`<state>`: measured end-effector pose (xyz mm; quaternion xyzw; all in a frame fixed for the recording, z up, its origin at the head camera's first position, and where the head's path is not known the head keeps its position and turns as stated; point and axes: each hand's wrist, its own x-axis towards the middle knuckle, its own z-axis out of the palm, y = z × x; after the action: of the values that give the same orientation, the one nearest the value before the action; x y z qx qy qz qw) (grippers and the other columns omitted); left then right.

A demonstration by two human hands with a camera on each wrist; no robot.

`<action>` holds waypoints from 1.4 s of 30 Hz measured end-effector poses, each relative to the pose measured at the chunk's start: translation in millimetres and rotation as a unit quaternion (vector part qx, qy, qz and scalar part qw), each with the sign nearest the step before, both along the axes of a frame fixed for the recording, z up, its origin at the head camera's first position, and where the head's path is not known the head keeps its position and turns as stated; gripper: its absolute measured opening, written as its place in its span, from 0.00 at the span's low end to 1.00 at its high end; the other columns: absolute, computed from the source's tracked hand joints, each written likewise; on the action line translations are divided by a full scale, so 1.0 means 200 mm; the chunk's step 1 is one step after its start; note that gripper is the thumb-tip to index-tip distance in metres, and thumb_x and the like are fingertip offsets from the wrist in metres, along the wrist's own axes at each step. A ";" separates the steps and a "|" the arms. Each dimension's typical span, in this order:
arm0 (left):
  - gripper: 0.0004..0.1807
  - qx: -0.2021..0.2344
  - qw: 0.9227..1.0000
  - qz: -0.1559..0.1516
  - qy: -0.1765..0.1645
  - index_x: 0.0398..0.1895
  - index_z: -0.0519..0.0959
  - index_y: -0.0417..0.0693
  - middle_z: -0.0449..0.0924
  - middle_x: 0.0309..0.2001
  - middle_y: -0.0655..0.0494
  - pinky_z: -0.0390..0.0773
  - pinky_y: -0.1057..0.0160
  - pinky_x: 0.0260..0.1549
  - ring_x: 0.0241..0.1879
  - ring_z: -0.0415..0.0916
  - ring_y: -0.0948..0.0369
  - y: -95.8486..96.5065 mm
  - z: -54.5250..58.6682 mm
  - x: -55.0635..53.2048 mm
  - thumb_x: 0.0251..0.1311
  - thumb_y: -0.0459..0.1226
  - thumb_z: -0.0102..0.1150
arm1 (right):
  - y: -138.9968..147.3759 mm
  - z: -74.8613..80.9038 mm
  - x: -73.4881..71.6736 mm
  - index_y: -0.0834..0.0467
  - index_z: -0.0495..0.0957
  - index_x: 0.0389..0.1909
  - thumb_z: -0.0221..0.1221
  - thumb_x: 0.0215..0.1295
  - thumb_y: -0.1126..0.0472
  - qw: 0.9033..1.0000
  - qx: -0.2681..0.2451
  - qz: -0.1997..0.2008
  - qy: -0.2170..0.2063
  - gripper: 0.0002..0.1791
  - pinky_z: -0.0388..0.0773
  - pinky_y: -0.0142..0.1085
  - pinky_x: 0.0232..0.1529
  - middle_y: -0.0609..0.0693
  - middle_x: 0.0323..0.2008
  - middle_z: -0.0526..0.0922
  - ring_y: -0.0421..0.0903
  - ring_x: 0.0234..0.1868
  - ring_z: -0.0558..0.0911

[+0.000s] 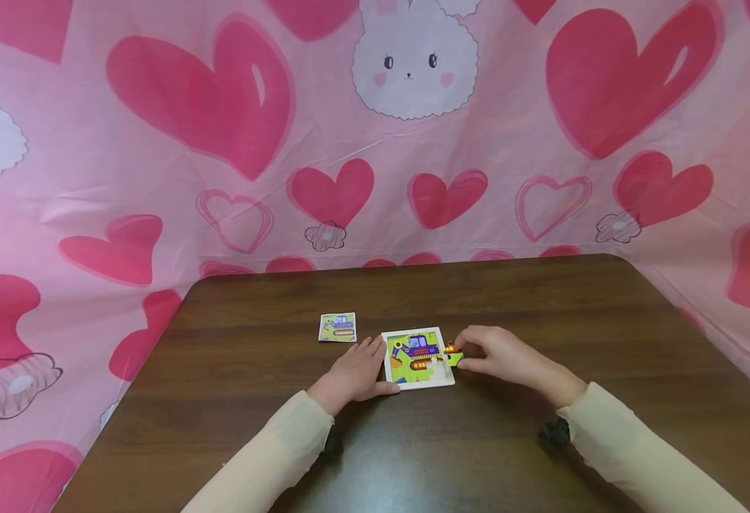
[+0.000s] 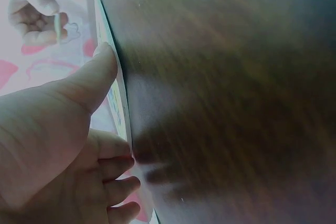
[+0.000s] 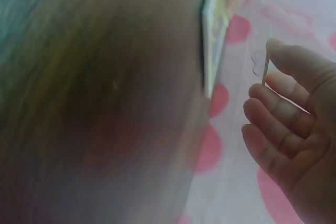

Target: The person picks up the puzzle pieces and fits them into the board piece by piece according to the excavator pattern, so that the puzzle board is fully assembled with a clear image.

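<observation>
A white-framed jigsaw puzzle (image 1: 407, 370) with a digger picture lies on the table, with a white gap at its lower right. My left hand (image 1: 355, 374) rests along its left edge, the thumb on the near left corner and the fingers straight. Between thumb and fingers, my right hand (image 1: 499, 355) pinches a puzzle piece (image 1: 454, 356) at the board's right edge. In the right wrist view this thin piece (image 3: 266, 69) is seen edge-on, lifted off the table. The left wrist view shows the left thumb (image 2: 102, 72) touching the board's rim.
A small square picture card (image 1: 337, 328) with the same digger lies behind the left hand, left of the puzzle. The brown wooden table (image 1: 253, 427) ends at a pink cloth (image 1: 407, 149) with hearts, which hangs behind and beside it.
</observation>
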<state>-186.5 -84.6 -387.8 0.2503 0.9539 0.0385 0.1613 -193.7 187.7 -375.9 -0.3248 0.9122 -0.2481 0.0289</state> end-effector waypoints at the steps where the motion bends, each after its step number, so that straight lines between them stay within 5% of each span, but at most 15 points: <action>1: 0.47 -0.001 1.000 0.000 0.000 0.69 0.54 0.39 0.49 0.70 0.47 0.50 0.54 0.63 0.68 0.47 0.50 0.00 0.00 0.00 0.55 0.60 0.53 | -0.01 -0.01 0.00 0.56 0.79 0.37 0.68 0.51 0.58 1.000 0.005 0.007 0.001 0.13 0.76 0.35 0.36 0.42 0.34 0.78 0.40 0.32 0.74; 12: 0.48 0.001 1.000 -0.002 0.002 0.69 0.54 0.38 0.49 0.70 0.47 0.50 0.54 0.63 0.68 0.47 0.50 0.01 0.00 0.00 0.55 0.60 0.53 | -0.10 -0.04 -0.01 0.55 0.83 0.39 0.67 0.53 0.57 0.996 0.057 0.061 0.016 0.12 0.75 0.40 0.43 0.44 0.38 0.80 0.41 0.38 0.77; 25: 0.47 0.000 1.000 -0.002 0.003 0.69 0.54 0.38 0.49 0.70 0.47 0.50 0.53 0.63 0.67 0.48 0.49 0.01 0.02 0.01 0.55 0.60 0.53 | -0.15 -0.03 -0.01 0.53 0.85 0.35 0.68 0.50 0.54 0.986 0.116 0.089 0.076 0.11 0.75 0.35 0.35 0.43 0.33 0.82 0.39 0.31 0.75; 42: 0.47 0.035 0.999 -0.012 -0.002 0.69 0.53 0.38 0.48 0.70 0.46 0.49 0.52 0.63 0.68 0.47 0.49 -0.02 -0.01 0.00 0.55 0.59 0.54 | -0.17 -0.04 -0.01 0.52 0.86 0.34 0.67 0.52 0.56 0.988 0.126 0.077 0.045 0.08 0.75 0.36 0.37 0.44 0.35 0.82 0.39 0.31 0.74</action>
<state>-186.1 -87.7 -388.8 0.2675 0.9485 0.0702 0.1547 -195.6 154.3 -383.7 -0.3984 0.9089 -0.1137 0.0471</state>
